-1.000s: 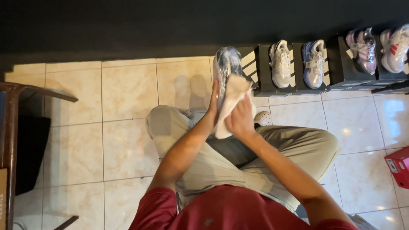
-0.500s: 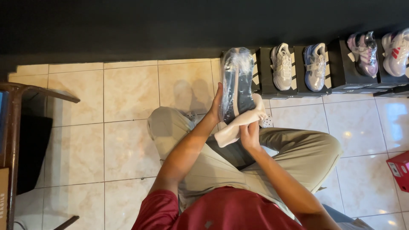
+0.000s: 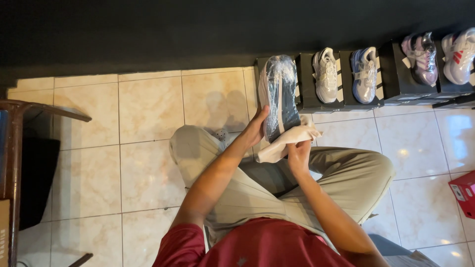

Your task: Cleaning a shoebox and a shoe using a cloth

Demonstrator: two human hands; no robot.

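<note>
My left hand grips the plastic-wrapped shoe from its left side, fingers wrapped behind it and mostly hidden. The shoe stands upright above my knees, sole edge toward me; the wrap glares, so colour and detail underneath are hard to make out. My right hand is clenched on a white cloth, pressed against the shoe's lower end; the cloth covers that end and my fingertips.

My feet are hidden under my khaki trousers, apart from a small pale bit by the left knee that I can't identify. Red shirt is cut off at the bottom edge.

The floor is glossy cream tile with glare spots. A dark wall runs along the top. A row of black shoe boxes sits against it, each with a sneaker on top; the rightmost one is cropped. A red box is cut by the right edge, dark wooden furniture by the left.
</note>
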